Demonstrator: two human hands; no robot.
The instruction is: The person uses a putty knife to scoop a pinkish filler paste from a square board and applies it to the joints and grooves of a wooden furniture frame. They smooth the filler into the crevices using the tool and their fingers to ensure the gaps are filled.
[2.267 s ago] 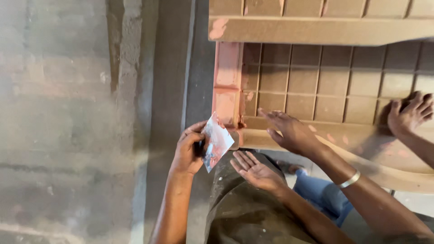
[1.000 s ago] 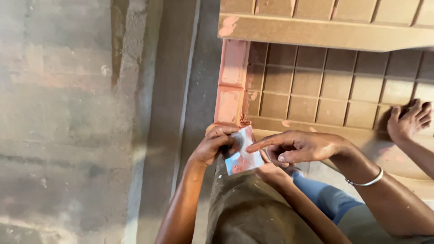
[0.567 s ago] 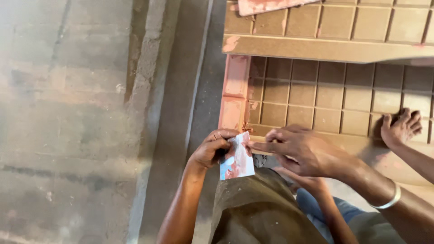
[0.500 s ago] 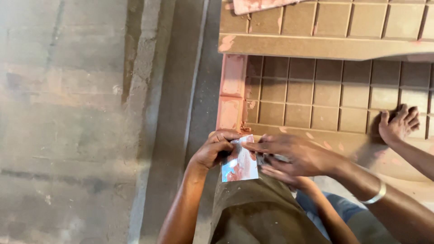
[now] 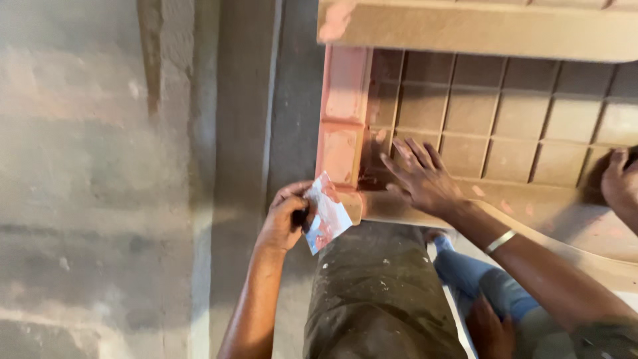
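A rough grey concrete floor, blotched and pitted, fills the left of the view, with a raised concrete ridge running upright through it. Just right of that, the person's left hand is clenched around a small folded sheet of paper, pale with red and blue smears, its creased edge sticking up past the knuckles; something dark shows between the fingers, too small to make out. The paper sits just beside the reddish corner of a large moulded frame, dusty tan and pink, whose underside is divided by thin ribs into a grid of shallow square cells; the cells hold nothing but a coat of dust and reddish stains. The right hand lies flat against the frame's lower ribs, fingers spread and released, holding nothing, a pale metal bangle on the wrist. Below the hands, a knee in stained olive trousers points up into view, with blue fabric beside it. At the far right edge, another person's hand rests on the frame's smooth curved rim.
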